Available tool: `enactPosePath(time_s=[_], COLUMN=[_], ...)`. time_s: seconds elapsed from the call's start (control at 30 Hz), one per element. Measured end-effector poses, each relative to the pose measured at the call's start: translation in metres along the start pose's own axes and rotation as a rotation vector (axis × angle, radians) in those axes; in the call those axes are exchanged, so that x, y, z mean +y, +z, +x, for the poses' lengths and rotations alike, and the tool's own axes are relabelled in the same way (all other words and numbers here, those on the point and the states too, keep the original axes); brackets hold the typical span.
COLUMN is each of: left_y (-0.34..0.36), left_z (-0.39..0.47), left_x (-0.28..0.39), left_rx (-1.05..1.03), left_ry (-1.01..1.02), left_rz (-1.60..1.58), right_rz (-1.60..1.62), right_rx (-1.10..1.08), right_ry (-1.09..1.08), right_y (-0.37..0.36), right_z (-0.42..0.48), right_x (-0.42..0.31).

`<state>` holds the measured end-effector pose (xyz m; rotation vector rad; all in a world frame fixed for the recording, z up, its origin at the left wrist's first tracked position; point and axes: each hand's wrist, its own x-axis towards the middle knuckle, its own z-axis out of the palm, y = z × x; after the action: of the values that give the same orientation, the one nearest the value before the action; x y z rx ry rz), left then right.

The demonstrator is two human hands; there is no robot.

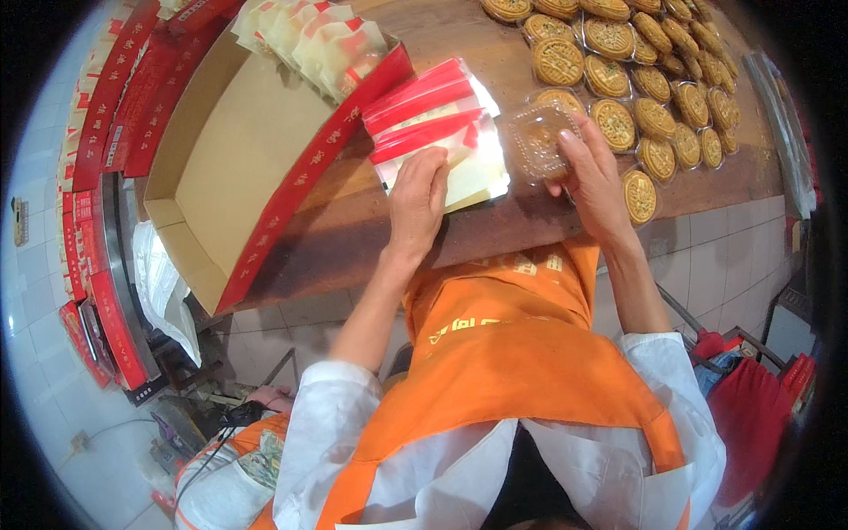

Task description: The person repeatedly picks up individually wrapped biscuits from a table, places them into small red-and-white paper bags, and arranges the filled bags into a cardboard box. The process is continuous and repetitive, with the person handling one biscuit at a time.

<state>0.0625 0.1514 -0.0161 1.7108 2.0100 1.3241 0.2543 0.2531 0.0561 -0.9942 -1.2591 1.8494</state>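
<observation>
My right hand [593, 175] grips a round pastry in a clear plastic tray [540, 142], with the ribbed tray side towards me. It is above the wooden table, just right of a stack of red and cream plastic wrapper bags [424, 112]. On the near part of that stack rests my left hand [419, 195], its fingers bent together at the edge of the top bag. The fingertips themselves are hidden. Many mooncakes [613, 122] with pressed patterns, several in clear trays, lie to the right of my right hand.
A red-edged cardboard box [238, 146] stands at the left, with wrapped pastries [324, 46] at its far end. More red boxes [132, 86] are beyond it. The wooden table [490, 228] ends close to my orange apron [517, 358]. Another person [232, 477] is at the lower left.
</observation>
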Motion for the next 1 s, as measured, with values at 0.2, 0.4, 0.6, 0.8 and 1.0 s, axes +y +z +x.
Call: enactPosePath(time_s=[0.2,0.4,0.6,0.8,1.0], left_y=[0.001,-0.003,-0.003,0.000,-0.008], left_z=[-0.004,-0.002,-0.001,-0.001,0.007], left_x=[-0.004,-0.006,-0.005,-0.010,0.004], left_rx=[0.014,0.002,0.006,-0.013,-0.033], left_ry=[-0.031,0.008,0.043,0.115,0.176], left_rz=[-0.131,-0.235,-0.202,-0.182,-0.138], right_rz=[-0.382,-0.693,-0.532,-0.569,-0.643], right_rx=[-0.227,-0.162,-0.102,-0.319,-0.374], right_ry=[0.135,-0.095,0.019,0.041,0.060], right_y=[0.007,0.004,0.003,0.009,0.004], right_z=[0.018,0.024,0.021,0.029,0.036], right_x=[0.007,0.008,-0.001,0.004,-0.004])
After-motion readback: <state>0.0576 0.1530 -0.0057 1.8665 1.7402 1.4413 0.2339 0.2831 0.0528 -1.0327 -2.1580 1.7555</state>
